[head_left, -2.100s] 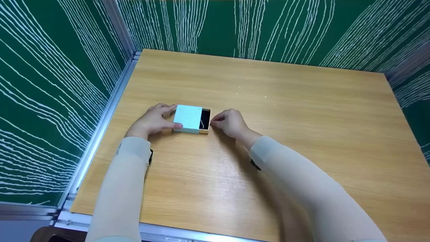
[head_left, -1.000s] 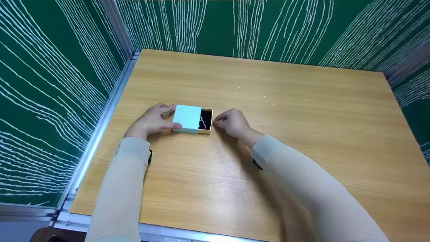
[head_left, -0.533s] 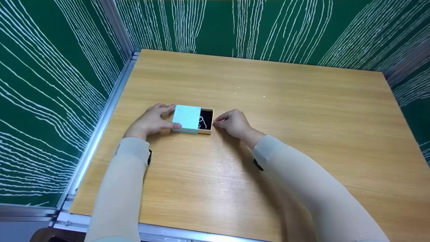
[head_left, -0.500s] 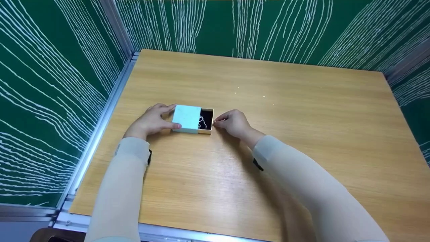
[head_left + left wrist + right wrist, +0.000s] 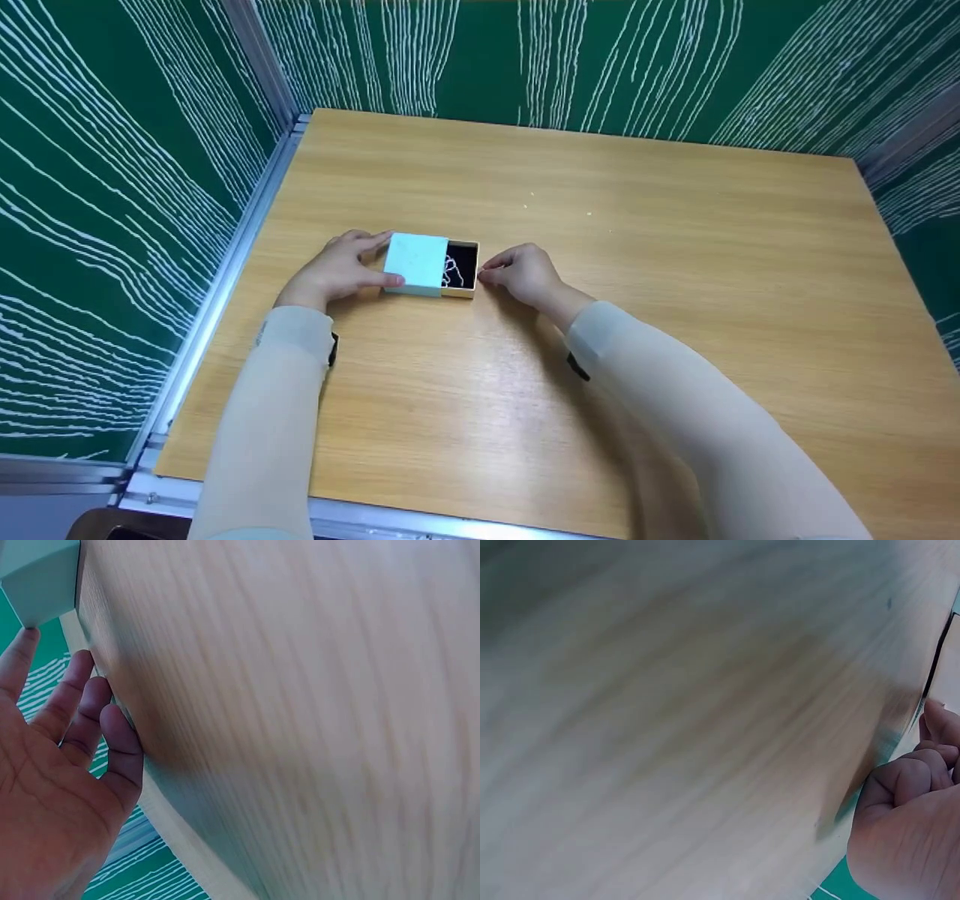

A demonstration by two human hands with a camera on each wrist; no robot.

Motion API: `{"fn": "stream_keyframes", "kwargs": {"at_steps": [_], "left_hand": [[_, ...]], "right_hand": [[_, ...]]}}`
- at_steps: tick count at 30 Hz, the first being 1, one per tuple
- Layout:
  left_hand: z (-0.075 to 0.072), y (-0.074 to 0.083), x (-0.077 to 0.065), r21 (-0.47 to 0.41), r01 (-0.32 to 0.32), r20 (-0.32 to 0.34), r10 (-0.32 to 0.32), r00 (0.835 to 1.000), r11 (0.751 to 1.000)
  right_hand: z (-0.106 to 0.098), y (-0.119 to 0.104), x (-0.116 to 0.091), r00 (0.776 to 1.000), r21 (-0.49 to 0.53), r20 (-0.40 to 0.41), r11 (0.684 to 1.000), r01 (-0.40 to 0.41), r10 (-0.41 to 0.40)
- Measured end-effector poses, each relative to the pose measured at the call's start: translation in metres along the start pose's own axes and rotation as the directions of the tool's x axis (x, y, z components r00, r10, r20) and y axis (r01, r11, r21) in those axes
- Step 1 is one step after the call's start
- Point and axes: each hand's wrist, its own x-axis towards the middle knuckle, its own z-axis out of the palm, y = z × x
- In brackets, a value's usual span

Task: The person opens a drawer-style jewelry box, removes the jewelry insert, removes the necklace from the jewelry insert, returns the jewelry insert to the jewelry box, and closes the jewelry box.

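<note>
Cover-side grip: left hand holds the blue cover between thumb and index, thumb at its near-left corner, index at its far-left corner; other fingers extended, spread loosely, close to the surface.
Drawer-side grip: right hand pinching with thumb and index at the right end wall of the drawer; other fingers curled in. Exact bit pinched too small to tell.
Box: lies flat on the table, nearer left edge than right, well in from far and near edges. Drawer sticks partway out of cover's right side.
Drawer contents: black lining, thin whitish chain lying loose, part hidden under cover.
Specks: few tiny pale specks on table, right of box, toward far edge.
Arms: pale long sleeves from near edge; black piece at each cuff.
Surround: green panels with white wavy lines behind left, far and right edges; metal rail along left edge.
</note>
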Motion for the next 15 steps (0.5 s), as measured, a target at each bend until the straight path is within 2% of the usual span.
{"fn": "stream_keyframes", "kwargs": {"at_steps": [15], "left_hand": [[0.0010,0.0002,0.0006,-0.012,0.024,0.001,-0.024,1.000,1.000]], "right_hand": [[-0.0021,0.0030,-0.0021,1.000,-0.002,-0.003,1.000,0.001,-0.001]]}}
